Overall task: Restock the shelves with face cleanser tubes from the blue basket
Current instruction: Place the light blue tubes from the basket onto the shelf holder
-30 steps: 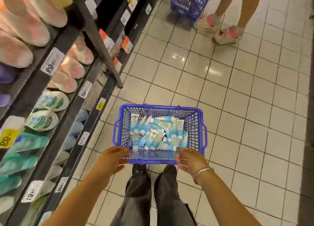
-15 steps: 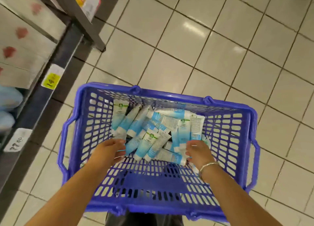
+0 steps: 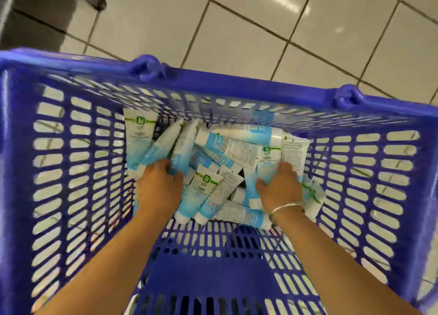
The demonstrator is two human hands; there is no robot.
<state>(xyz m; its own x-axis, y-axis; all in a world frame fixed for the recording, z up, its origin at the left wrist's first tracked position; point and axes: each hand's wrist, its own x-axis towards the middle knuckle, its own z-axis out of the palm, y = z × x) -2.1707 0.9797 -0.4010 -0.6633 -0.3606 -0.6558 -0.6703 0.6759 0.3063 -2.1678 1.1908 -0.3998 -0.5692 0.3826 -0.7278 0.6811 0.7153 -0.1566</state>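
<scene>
Tubes [image 3: 208,191] heaped in blue basket [image 3: 237,84]; left hand [image 3: 159,187] at 9 o'clock and right hand [image 3: 280,188] at 3 curl onto tubes, so gather aligned bunches, grip firmly.

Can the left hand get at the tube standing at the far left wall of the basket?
Probably yes. The left hand is already inside the basket, on the pile just beside that tube, and nothing covers the tube's upper part.

Plastic basket [image 3: 57,172], glossy floor tiles [image 3: 237,30]
</scene>
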